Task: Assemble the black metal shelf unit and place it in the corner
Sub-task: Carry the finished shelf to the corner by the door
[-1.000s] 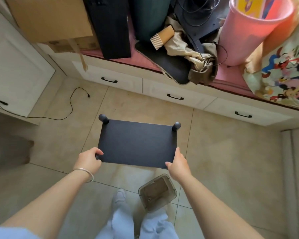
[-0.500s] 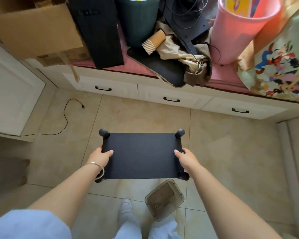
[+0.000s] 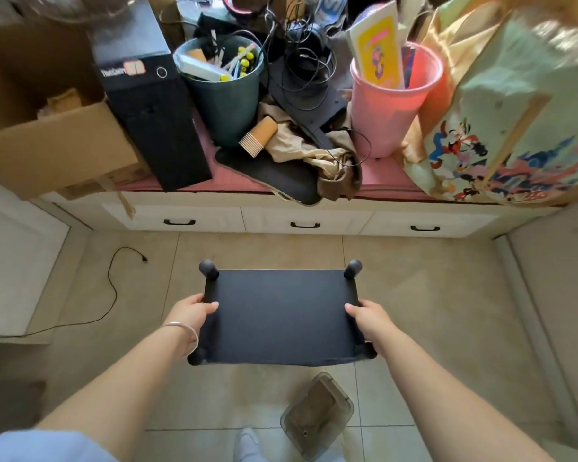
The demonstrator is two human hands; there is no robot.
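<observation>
- A person is holding a black metal shelf unit (image 3: 281, 315) above the tiled floor (image 3: 431, 311), in front of a low drawer bench (image 3: 304, 218).
- The left hand (image 3: 191, 313) is gripping its left edge, fingers (image 3: 211, 305) curled over the top.
- The right hand (image 3: 369, 316) is gripping its right edge the same way.
- A clear plastic container (image 3: 317, 415) is lying on the floor near the person's feet.

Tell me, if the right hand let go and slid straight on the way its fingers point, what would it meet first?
The right hand grips the shelf's right edge with fingers pointing inward, so it would first slide over the black shelf top, then probably reach the left hand gripping the opposite edge.
</observation>
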